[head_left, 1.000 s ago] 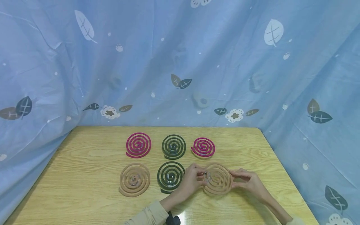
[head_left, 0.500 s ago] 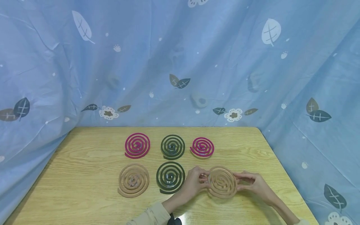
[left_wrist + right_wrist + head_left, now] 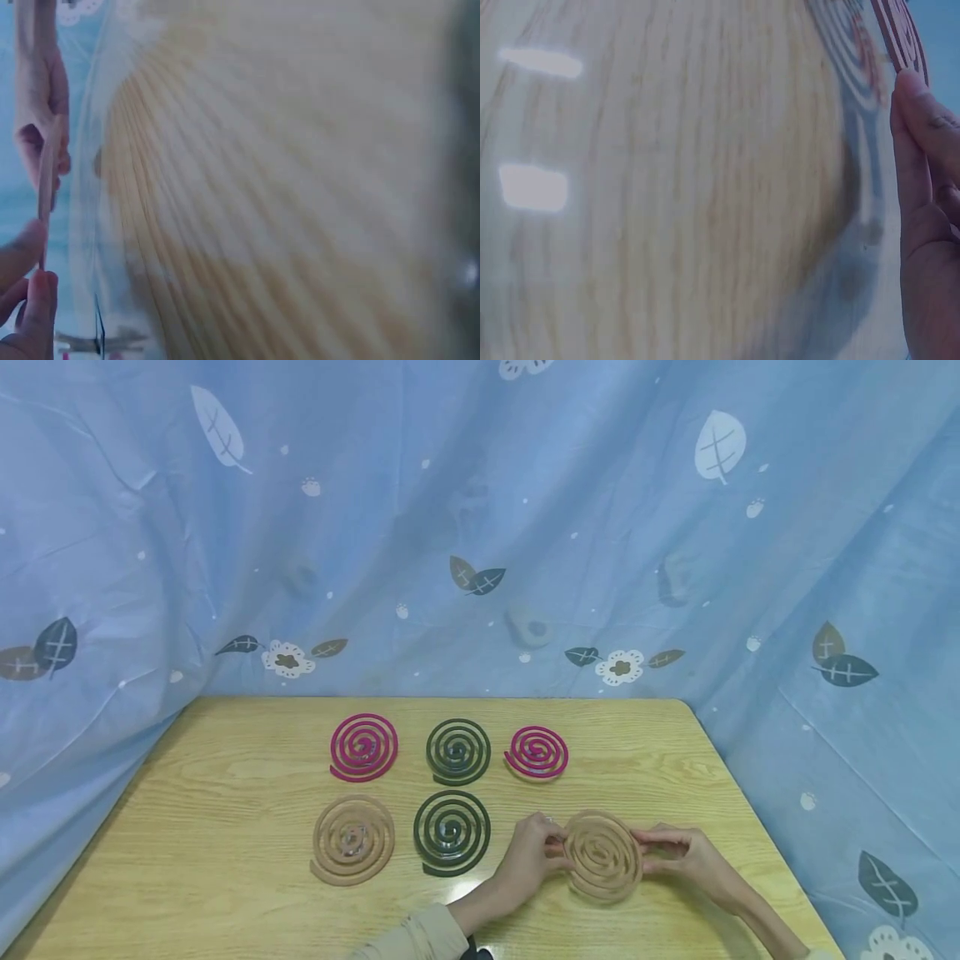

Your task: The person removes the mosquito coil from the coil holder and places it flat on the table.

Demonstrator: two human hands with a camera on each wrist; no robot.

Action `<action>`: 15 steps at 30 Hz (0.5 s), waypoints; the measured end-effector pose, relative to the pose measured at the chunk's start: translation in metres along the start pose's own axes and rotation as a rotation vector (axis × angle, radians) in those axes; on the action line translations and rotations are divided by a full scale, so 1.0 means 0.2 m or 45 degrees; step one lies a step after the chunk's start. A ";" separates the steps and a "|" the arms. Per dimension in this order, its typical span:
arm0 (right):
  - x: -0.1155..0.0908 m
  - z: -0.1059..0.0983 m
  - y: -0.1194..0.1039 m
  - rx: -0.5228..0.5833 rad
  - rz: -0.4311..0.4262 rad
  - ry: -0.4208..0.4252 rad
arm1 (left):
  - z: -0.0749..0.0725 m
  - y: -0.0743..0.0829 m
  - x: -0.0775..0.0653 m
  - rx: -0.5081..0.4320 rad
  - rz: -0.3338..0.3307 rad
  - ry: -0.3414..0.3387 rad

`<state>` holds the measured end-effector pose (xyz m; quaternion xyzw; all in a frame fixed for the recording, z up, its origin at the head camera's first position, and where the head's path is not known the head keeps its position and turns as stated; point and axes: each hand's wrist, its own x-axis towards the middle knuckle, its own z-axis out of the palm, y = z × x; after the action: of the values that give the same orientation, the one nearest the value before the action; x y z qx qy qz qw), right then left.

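A tan mosquito coil is held between both hands at the right front of the table. My left hand pinches its left edge between thumb and fingers. On the opposite edge, the thumb and fingers of my right hand pinch it too. The left wrist view has the coil nearly edge-on, spanning from one hand to the other. In the right wrist view, its spiral rises from the fingertips, above its reflection or shadow on the glossy tabletop.
To the left, another tan coil and a dark green coil lie in the front row. Behind them are a magenta coil, a green coil and a smaller magenta coil. A blue patterned curtain surrounds the wooden table.
Both hands have carried the tan coil to the right and slightly toward the table's front, turning it a little. The other coils stay in place; the head view has shifted slightly.
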<state>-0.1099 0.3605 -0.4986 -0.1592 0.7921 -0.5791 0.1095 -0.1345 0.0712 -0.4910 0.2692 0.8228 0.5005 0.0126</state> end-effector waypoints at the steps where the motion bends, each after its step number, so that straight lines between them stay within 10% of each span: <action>1: 0.00 0.00 0.00 0.009 0.005 -0.006 | 0.01 0.00 0.00 -0.014 0.003 -0.006; 15: -0.04 -0.03 0.04 0.157 0.046 -0.120 | 0.06 0.02 -0.01 -0.173 -0.060 -0.092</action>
<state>-0.1054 0.3718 -0.5034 -0.1649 0.7517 -0.6164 0.1668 -0.1287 0.0811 -0.4938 0.2662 0.7920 0.5446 0.0723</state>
